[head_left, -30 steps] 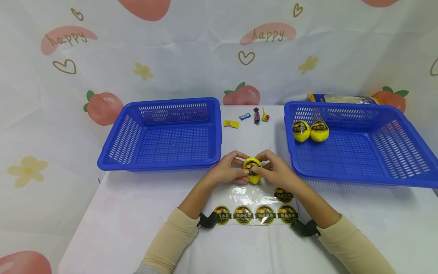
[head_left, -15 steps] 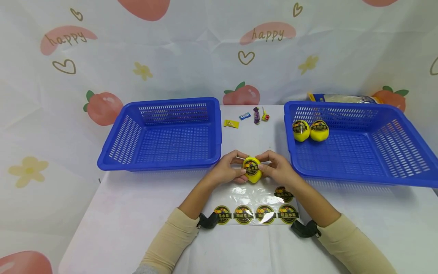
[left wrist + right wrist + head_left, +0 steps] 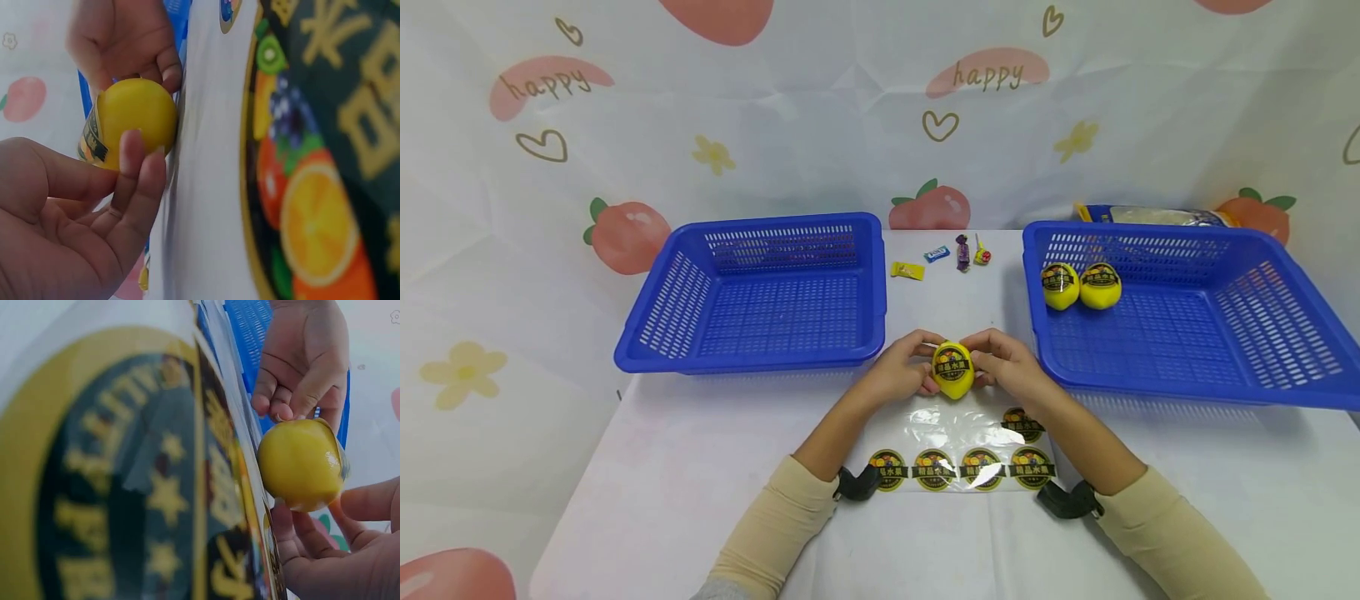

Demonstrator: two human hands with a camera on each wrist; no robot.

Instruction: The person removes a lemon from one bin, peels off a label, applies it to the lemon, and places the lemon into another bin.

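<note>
A yellow lemon (image 3: 955,390) with a round black-and-gold fruit sticker (image 3: 952,364) on its upper face is held between both hands, above the far edge of a clear sticker sheet (image 3: 898,427). My left hand (image 3: 897,372) pinches its left side with thumb and fingers. On the opposite side my right hand (image 3: 1013,372) grips it, thumb beside the sticker. In the left wrist view the lemon (image 3: 140,112) shows a sticker edge standing slightly off the peel. The right wrist view shows the lemon (image 3: 300,462) between the fingertips of both hands.
Blue baskets stand left (image 3: 775,367) and right (image 3: 1157,387); two stickered lemons (image 3: 1100,287) lie in the right one. Several wrapped candies (image 3: 962,252) lie behind the hands. Several stickers (image 3: 982,469) remain on the sheet. A packet (image 3: 1157,217) lies behind the right basket.
Both thumbs have moved from the sticker's face to the lemon's sides, so the sticker now shows whole. The lemon has shifted slightly away from the body.
</note>
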